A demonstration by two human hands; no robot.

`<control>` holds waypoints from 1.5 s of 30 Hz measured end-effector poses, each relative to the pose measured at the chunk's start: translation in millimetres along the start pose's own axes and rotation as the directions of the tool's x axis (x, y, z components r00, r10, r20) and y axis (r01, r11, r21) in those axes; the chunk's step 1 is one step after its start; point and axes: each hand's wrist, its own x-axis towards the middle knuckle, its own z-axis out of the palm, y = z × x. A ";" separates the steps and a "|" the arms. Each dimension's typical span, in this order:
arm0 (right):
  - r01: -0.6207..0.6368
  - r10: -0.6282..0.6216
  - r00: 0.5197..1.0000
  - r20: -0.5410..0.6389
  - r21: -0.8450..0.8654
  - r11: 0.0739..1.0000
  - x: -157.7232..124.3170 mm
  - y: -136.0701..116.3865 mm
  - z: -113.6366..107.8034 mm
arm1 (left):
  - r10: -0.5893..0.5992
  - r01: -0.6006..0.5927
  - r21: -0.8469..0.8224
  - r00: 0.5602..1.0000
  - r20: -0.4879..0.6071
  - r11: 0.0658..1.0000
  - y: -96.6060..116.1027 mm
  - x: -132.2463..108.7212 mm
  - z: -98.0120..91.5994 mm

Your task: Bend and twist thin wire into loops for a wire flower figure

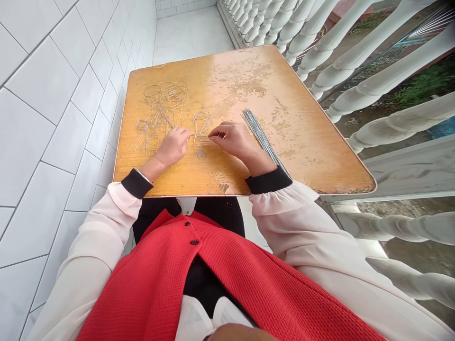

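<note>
Over the near part of the wooden table point(305, 156), my left hand point(173, 147) is closed in a pinch, its fingertips beside a small group of bent wires point(202, 121). My right hand point(235, 138) pinches too, facing the left across a short gap. Thin wire point(204, 140) runs between the two sets of fingertips, hard to make out against the wood. Past my left hand lies a tangle of looped, curled wires point(165, 97). A bundle of straight grey wires point(261, 135) lies to the right of my right hand, partly hidden by the wrist.
A white tiled wall point(64, 109) runs close along the left. White balusters point(373, 90) line the right side, beyond the table's edge. The tabletop has worn, peeling patches point(254, 85). Pale floor point(194, 33) shows past the far edge.
</note>
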 end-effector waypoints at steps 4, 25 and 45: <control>-0.028 0.029 0.996 -0.083 0.022 0.999 0.5 0.1 0.6 | -0.173 0.117 -0.199 0.940 -0.295 0.973 -23.6 6.1 -24.2; -0.063 0.082 0.982 0.169 -0.115 0.991 86.3 -47.6 20.6 | -0.745 0.170 -0.840 0.572 -0.342 0.516 -100.7 -9.5 -37.1; 0.088 0.146 0.896 0.419 -0.491 0.867 86.3 -93.7 44.3 | -0.723 0.290 -0.779 0.631 -0.281 0.556 -79.2 -19.3 -35.4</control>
